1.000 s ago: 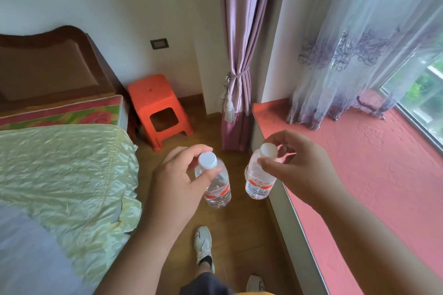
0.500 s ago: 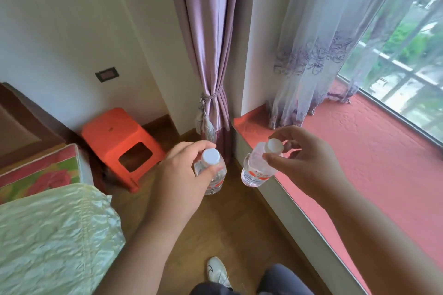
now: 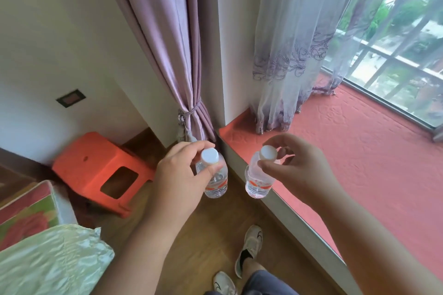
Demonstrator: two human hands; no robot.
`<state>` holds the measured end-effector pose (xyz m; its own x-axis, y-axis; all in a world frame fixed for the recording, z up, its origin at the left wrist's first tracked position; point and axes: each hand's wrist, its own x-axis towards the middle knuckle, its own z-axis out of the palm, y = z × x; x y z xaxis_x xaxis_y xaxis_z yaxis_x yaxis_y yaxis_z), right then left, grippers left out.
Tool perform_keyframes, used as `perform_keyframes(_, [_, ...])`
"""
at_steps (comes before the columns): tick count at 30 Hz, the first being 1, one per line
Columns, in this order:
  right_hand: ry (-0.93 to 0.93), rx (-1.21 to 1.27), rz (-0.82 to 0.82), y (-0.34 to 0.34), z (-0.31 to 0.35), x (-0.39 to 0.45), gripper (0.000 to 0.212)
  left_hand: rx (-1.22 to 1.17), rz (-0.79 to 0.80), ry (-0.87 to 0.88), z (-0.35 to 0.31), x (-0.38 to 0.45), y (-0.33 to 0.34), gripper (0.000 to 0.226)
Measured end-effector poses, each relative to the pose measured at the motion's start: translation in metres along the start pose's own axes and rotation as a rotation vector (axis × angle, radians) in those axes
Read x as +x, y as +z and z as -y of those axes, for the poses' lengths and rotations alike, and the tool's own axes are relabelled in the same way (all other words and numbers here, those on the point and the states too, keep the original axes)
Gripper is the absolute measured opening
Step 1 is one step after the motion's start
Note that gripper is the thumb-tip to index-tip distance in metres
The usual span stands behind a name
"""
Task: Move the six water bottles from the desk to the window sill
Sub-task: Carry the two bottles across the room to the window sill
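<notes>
My left hand [image 3: 177, 175] pinches one water bottle [image 3: 215, 181] by its neck over the floor; my right hand [image 3: 297, 170] pinches another bottle [image 3: 256, 182] at the window sill's [image 3: 359, 151] front edge.

Orange stool [image 3: 96, 165] by the wall — tied purple curtain [image 3: 177, 55], sheer curtain [image 3: 294, 43], green bedspread [image 3: 50, 261].

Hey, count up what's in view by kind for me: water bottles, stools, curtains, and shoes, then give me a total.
Water bottles: 2, one in the left hand at, one in the right hand at
Orange stools: 1
Curtains: 2, purple and sheer
Shoes: 2
Total: 7
</notes>
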<state>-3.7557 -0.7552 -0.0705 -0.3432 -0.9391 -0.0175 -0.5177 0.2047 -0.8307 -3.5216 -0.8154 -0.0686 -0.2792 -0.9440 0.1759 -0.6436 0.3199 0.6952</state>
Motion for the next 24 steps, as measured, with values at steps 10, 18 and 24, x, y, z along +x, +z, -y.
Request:
perform_keyframes(10, [0.017,0.054,-0.066,-0.02,-0.016,0.089,0.027,0.006,0.041,0.054,-0.023,0.093,0.033,0.036])
perform_keyframes(18, [0.086,0.061,-0.131,-0.045,-0.028,0.123,0.028,0.057,0.122,0.134,-0.038,0.145,0.058,0.034])
perform_keyframes(24, [0.184,0.048,-0.237,-0.054,-0.039,0.134,0.025,0.027,0.267,0.213,-0.043,0.187,0.088,0.035])
